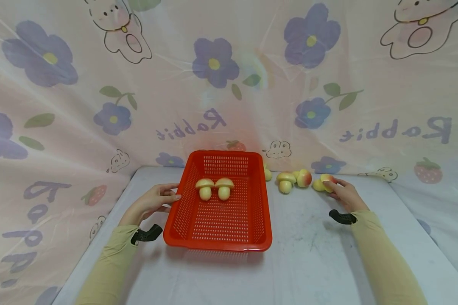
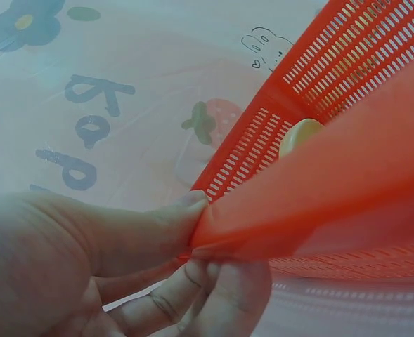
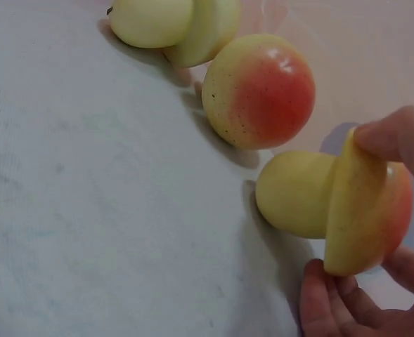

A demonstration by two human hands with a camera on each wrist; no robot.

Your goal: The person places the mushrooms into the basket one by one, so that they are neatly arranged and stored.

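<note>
My left hand (image 1: 152, 202) grips the left rim of a red plastic basket (image 1: 221, 245), thumb on top and fingers underneath in the left wrist view. Two toy mushrooms, one on the left (image 1: 205, 189) and one on the right (image 1: 224, 189), sit inside the basket towards its far half. At the back right of the table, my right hand (image 1: 345, 194) holds another toy mushroom (image 3: 298, 196) by its cap, between thumb and fingers. This mushroom has a yellow stem and a reddish cap top. It lies sideways, close to the table.
Left of the right hand are a round yellow-and-red piece (image 1: 304, 178) and a pale toy mushroom (image 1: 285, 182). Another yellow piece (image 1: 268, 174) is partly hidden behind the basket's right wall. A printed cloth (image 1: 259, 106) hangs behind the white table (image 1: 301, 254).
</note>
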